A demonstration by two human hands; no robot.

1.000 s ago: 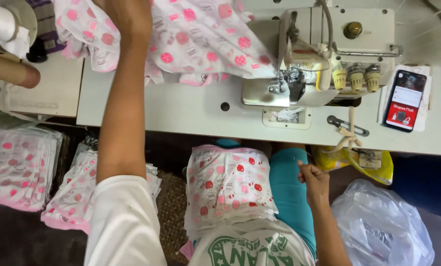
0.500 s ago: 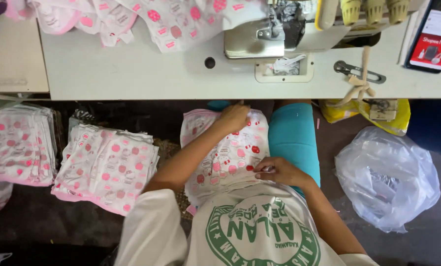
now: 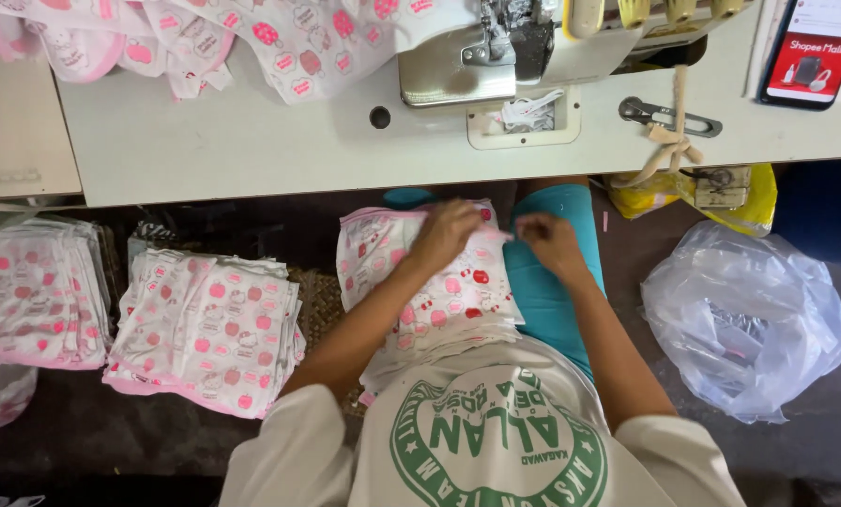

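Note:
A stack of white fabric pieces with pink prints [image 3: 458, 291] lies on my lap, over teal trousers [image 3: 557, 282]. My left hand [image 3: 447, 235] rests on the stack's far edge with its fingers curled on the top piece. My right hand [image 3: 550, 242] is close beside it, pinching the same piece at its far right corner. The two hands are a few centimetres apart, just below the front edge of the white sewing table [image 3: 252, 150].
A sewing machine [image 3: 496, 47] stands on the table, with loose printed fabric [image 3: 280, 38] to its left and a phone [image 3: 810, 47] at the right. Two stacks of the same fabric [image 3: 205, 324] [image 3: 31, 291] lie on the floor at left. A clear plastic bag [image 3: 744, 319] and a yellow bag [image 3: 749, 197] sit at right.
My left hand came down from the fabric pile on the table to the stack on my lap. My right hand moved up to the stack's far corner. The view tilted down.

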